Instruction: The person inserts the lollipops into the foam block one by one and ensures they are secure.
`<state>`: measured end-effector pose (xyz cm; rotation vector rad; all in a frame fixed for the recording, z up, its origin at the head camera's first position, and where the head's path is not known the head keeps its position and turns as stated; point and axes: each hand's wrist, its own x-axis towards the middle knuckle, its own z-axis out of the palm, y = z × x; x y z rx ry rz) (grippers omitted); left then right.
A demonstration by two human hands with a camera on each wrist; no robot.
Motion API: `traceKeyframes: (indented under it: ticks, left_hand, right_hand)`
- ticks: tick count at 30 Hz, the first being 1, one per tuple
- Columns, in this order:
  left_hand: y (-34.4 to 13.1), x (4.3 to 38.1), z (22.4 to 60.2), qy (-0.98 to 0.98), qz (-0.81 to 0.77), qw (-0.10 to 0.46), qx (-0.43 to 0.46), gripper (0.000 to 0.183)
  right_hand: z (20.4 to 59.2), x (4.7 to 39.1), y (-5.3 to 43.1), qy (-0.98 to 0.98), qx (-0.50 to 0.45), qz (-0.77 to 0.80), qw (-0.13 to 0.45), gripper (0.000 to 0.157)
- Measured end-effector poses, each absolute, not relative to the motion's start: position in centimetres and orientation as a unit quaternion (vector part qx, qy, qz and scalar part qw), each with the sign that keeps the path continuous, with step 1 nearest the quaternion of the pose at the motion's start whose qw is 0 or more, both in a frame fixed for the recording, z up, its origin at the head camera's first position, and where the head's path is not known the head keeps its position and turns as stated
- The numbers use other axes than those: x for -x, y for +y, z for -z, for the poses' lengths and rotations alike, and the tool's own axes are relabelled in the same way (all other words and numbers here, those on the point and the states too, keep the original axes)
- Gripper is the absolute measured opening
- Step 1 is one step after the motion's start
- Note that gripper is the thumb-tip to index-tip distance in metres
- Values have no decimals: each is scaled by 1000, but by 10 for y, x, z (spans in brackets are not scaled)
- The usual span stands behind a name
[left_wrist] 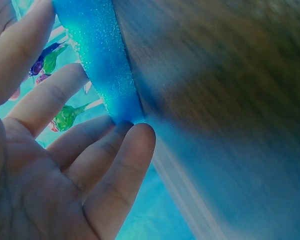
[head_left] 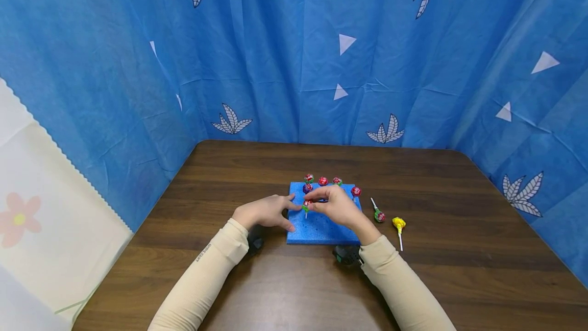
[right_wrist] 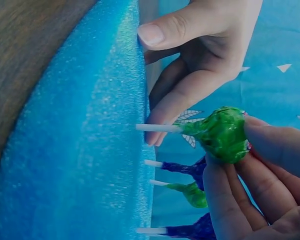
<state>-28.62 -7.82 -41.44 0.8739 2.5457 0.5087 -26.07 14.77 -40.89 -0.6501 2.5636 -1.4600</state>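
Observation:
A blue foam board [head_left: 317, 233] lies on the table, with several wrapped lollipops [head_left: 323, 181] upright in its back part. My right hand [head_left: 339, 207] pinches a green-wrapped lollipop [right_wrist: 224, 135] by its head, between thumb and fingers. Its white stick [right_wrist: 157, 128] points down, the lower end right at the foam's top surface. At the board's left edge, my left hand [head_left: 268, 212] rests with extended, relaxed fingers, and its fingertips [left_wrist: 137, 137] touch the foam's side. Behind the held lollipop, purple and green lollipops [right_wrist: 194, 195] stand on white sticks.
To the right of the board, a red-and-green lollipop [head_left: 378, 215] and a yellow lollipop [head_left: 399, 223] lie on the brown wooden table [head_left: 459, 269]. Blue curtains [head_left: 275, 65] hang behind the table and along its sides.

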Motion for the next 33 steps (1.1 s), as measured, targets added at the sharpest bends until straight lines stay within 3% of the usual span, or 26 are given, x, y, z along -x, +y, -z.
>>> traceKeyframes:
  ticks: [20,33]
  left_hand:
    - [-80,287,415,909,-181,199,-318,64]
    - [-80,285,413,908,-186,199,-317,63]
  right_hand:
    - [379,253,157,848,198,492,18,27]
    - [347,250,225,834,128,533,-66,33]
